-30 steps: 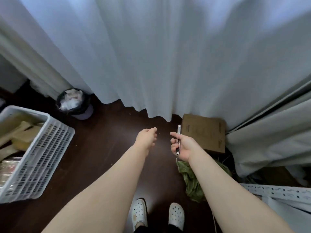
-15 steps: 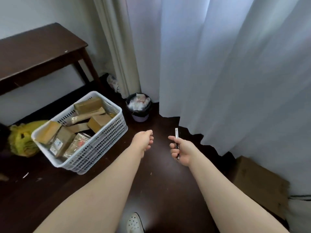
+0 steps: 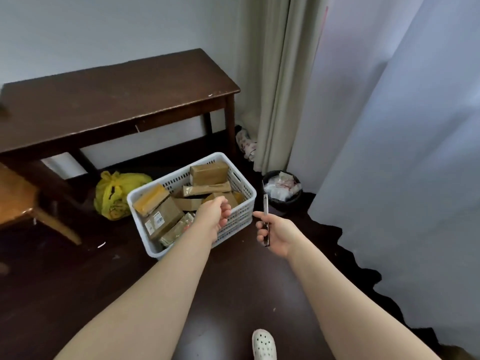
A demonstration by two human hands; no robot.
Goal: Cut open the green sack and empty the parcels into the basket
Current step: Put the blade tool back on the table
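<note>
floor (image 3: 233, 294) dark | on it: basket (image 3: 240, 216) | yellow bag (image 3: 114, 193) | bin (image 3: 285, 205) | table (image 3: 117, 100)

A yellow bag (image 3: 117, 194) lies near the dark table (image 3: 111, 100); a black bin (image 3: 285, 205) stands by the curtain (image 3: 275, 87).

White lattice-walled plastic basket (image 3: 235, 220), upright on the dark floor, under and to the left of the left hand (image 3: 215, 215), a short way left of the right hand (image 3: 276, 233). Filled with brown cardboard parcels (image 3: 166, 216), jumbled and tilted: a tape-banded box and a labelled box left of the left hand, a squat box and a long flat packet beyond it, a clear-wrapped packet beside its wrist. Slim metal cutter (image 3: 265, 203), near upright, gripped in the right hand, top end above the fingers, lower end below them.
</note>
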